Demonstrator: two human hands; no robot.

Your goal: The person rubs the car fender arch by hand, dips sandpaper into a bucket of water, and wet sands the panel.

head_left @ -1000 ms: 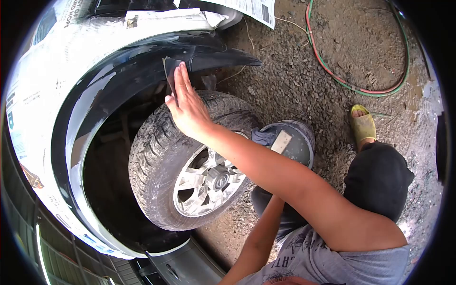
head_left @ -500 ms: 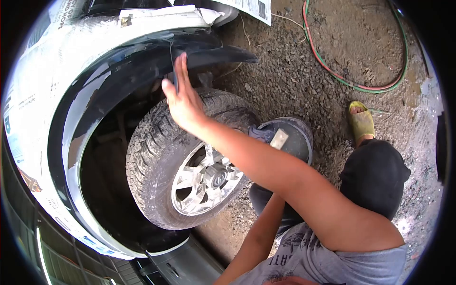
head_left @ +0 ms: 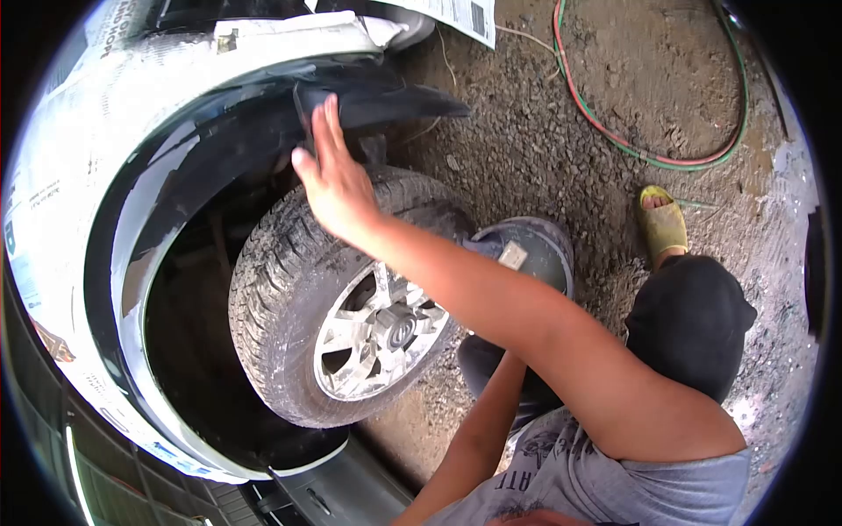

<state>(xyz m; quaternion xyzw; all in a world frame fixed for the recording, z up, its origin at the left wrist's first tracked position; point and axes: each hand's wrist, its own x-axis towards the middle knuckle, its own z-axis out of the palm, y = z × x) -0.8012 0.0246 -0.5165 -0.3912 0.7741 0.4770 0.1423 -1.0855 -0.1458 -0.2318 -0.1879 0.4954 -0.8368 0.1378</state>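
Observation:
My right hand (head_left: 338,188) reaches to the black wheel-arch trim (head_left: 368,105) of a vehicle, fingers stretched and thumb apart. Between thumb and fingers a thin dark sheet (head_left: 303,112) shows nearly edge-on, held against the trim; its kind is unclear. The trim has dull, greyish patches along its curve. Below the hand is the dirty tyre (head_left: 272,307) with its silver wheel rim (head_left: 381,333). My left forearm (head_left: 469,434) runs up behind the right arm, which hides the left hand.
A bucket (head_left: 561,263) stands beside the tyre, with a pale block (head_left: 513,255) at it. Newspaper (head_left: 61,219) masks the white body panel. A red and green hose (head_left: 579,105) loops across the gravel (head_left: 526,140). A foot in a yellow slipper (head_left: 664,226) rests on the ground.
My right hand and the thin sheet have shifted slightly left along the trim, and the sheet now tilts more. The whole view has moved slightly.

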